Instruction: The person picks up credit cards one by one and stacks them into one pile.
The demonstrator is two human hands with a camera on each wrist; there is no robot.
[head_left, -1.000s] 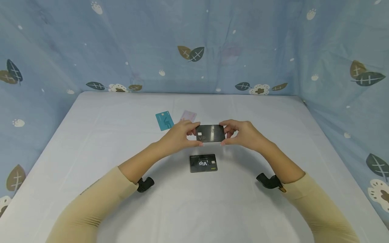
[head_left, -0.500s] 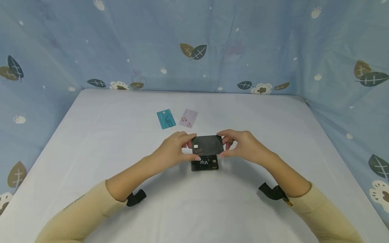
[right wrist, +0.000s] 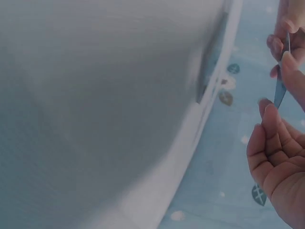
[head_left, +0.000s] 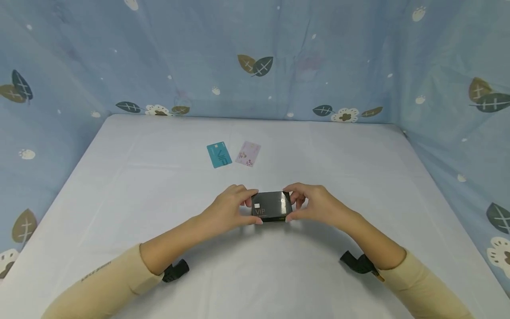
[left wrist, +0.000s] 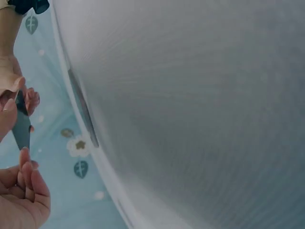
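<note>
A black card (head_left: 275,204) marked VIP, with a small chip, is held level between my two hands. My left hand (head_left: 229,207) pinches its left end by thumb and finger, and my right hand (head_left: 312,203) pinches the right end the same way. Below it lies a second black card (head_left: 274,219), of which just the near edge shows in the head view. Both wrist views show the held card (left wrist: 21,126) raised above the table, apart from the dark card (right wrist: 212,59) lying on the cloth.
Farther back on the white-covered table (head_left: 167,186) lie a teal VIP card (head_left: 219,154) and a pale pink card (head_left: 248,153) with flowers, side by side. A blue patterned curtain (head_left: 191,53) hangs around the back and sides.
Both hands have brought the held VIP card toward me, so it now covers most of the other black card. The pink card, partly hidden earlier, shows whole.
</note>
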